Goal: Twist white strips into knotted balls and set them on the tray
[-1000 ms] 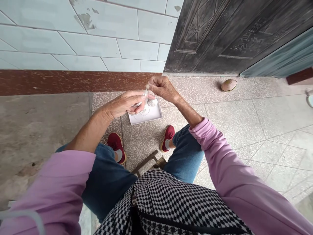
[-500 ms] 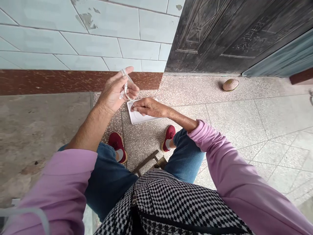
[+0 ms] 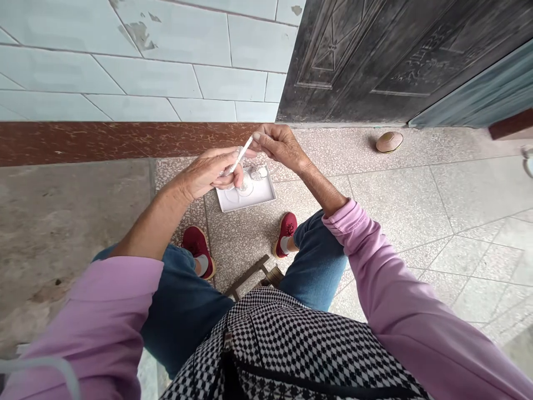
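Lap in a checked apron (image 3: 300, 344) along the bottom of the frame, then jeans (image 3: 316, 266) and red shoes (image 3: 287, 228) nearer the centre. Beyond, above centre, white strip (image 3: 242, 154) slanting in mid-air. Left hand (image 3: 208, 173) half curled from the left, palm hidden, apparently holding the lower end lightly against the fingers; right hand (image 3: 278, 149) nipping the upper end between thumb and forefinger, other fingers bent in. Likeliest trouble: a slip from so small a pinch, or a kink or twist from uneven pulling across the two grips. Just below both hands, shallow white tray (image 3: 262, 192) on speckled floor (image 3: 325, 153): inside, a clear round piece (image 3: 246, 186) toward the middle and a small whitish bundle (image 3: 259, 173) at upper right, left part partly covered by the left hand. Could get jostled by a dropped wrist, given such low walls. Farther off, tiled wall (image 3: 158, 78) at upper left, dark door (image 3: 353, 66) at upper right.
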Tool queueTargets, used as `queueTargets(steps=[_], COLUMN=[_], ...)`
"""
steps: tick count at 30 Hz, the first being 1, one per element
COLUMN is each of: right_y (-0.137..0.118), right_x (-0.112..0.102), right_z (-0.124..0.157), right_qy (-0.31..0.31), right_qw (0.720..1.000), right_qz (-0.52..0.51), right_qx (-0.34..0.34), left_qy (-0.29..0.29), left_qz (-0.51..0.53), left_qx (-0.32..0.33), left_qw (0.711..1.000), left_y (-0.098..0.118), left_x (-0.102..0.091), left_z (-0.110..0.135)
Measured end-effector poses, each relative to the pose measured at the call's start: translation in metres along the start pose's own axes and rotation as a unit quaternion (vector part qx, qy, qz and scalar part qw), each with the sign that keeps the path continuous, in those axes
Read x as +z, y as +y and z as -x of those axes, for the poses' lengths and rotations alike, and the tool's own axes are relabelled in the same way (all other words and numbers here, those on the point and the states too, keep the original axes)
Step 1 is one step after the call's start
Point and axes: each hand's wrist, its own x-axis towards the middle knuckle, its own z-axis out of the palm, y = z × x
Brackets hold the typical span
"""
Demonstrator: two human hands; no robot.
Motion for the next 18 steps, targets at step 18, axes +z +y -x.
queueTargets(steps=[18], right_y=[-0.001], right_x=[0.056], right_z=[0.016], right_qy=[-0.213], right_qw=[0.967], right_qz=[0.135], right_qx=[0.015], left_qy=[0.179], left_qz=[0.114], left_qx=[0.034], left_qw=[0.977], left_y=[-0.004], left_x=[-0.013], left_z=[-0.002])
